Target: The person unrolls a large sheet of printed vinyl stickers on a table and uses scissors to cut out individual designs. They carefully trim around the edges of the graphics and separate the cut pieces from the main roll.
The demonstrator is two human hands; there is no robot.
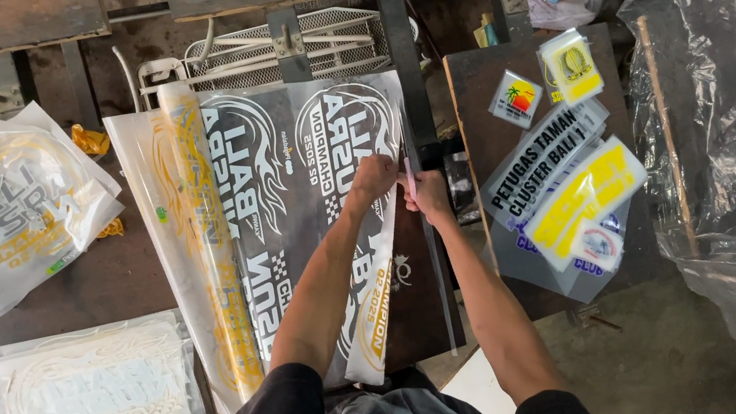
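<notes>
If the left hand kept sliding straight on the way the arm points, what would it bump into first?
The left hand rests on the printed clear sheet and points toward the top of the picture. Going on, it would likely cross the sheet's far edge and meet the white wire rack, though depth is hard to judge.

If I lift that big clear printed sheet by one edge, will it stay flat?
Probably not. The sheet looks thin and already curls at its left edge, so it would likely droop. Its glossy face may slip. Both hands, left hand and right hand, pinch its right edge.
</notes>
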